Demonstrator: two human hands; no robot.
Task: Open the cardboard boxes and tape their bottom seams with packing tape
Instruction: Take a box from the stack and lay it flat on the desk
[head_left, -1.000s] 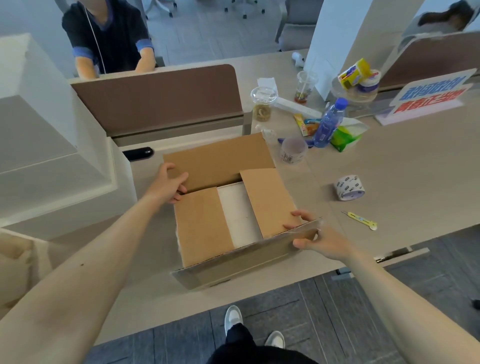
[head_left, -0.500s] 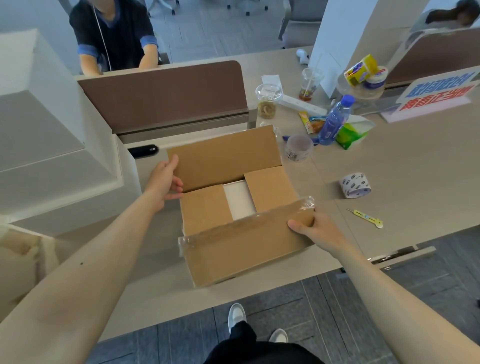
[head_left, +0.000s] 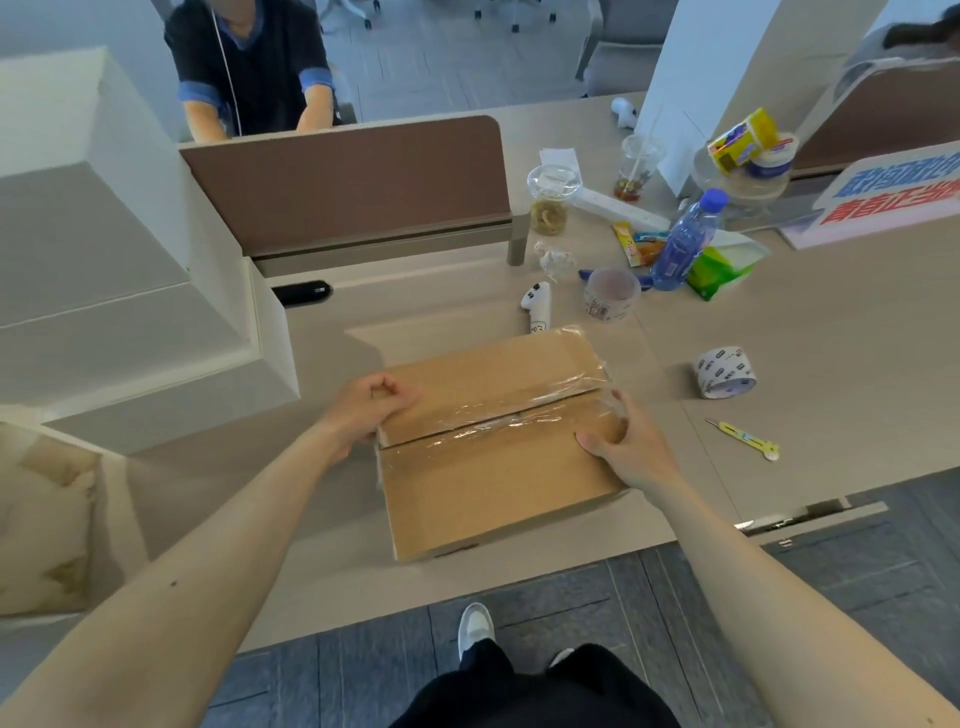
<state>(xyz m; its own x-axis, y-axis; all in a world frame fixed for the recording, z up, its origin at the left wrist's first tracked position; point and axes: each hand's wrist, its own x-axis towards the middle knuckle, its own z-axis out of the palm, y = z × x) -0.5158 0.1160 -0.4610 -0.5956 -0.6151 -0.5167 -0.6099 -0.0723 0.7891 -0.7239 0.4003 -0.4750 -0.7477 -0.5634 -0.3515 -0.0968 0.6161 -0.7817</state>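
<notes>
Cardboard box (head_left: 498, 467) held at both ends on the desk, taped side up

The desk (head_left: 831, 338) takes most of the view. On its left part stands a stack of large white boxes (head_left: 104, 291), very near the left arm. Behind the work place a brown partition (head_left: 353, 182) stands across the desk, and beyond it sits another person (head_left: 249, 67). The cardboard box lies near the front edge of the desk, closed side up, with clear tape (head_left: 498, 415) along the seam between its two flaps. The tape is wrinkled and goes over the right end of the box.

Behind the box and to the right are smaller things: a blue bottle (head_left: 680, 244), a plastic cup (head_left: 610, 293) and a white controller (head_left: 537, 306), which lies just behind the far edge of the box. A tape roll (head_left: 724, 373) lies apart on the right, and a yellow cutter (head_left: 745, 440) lies nearer to the front edge.

The left hand (head_left: 363, 410) grips the left end of the box with curled fingers. The right hand (head_left: 628, 441) holds the right end, its thumb on the top face and its fingers bent over the edge near the end of the tape.
</notes>
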